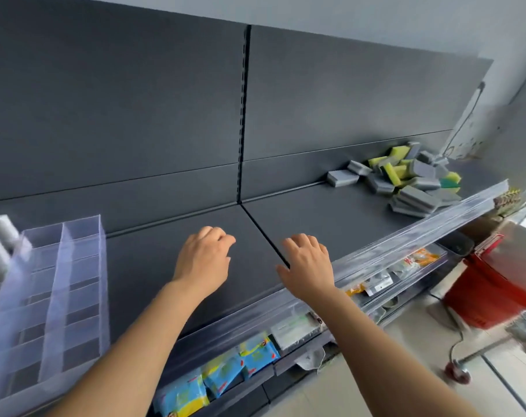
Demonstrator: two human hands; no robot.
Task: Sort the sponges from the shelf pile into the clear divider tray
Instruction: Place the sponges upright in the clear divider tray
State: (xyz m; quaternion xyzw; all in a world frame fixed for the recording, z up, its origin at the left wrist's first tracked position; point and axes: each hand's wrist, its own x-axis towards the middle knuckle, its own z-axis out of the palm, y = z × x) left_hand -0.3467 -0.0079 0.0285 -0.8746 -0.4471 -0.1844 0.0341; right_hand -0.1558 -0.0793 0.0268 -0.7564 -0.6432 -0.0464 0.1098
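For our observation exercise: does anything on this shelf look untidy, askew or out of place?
Yes: the sponges at the right end of the shelf lie in a jumbled heap, tilted and overlapping, with grey and yellow-green mixed. The clear divider tray at the left looks orderly by contrast.

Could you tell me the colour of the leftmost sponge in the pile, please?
The leftmost sponge is grey, seen in the head view.
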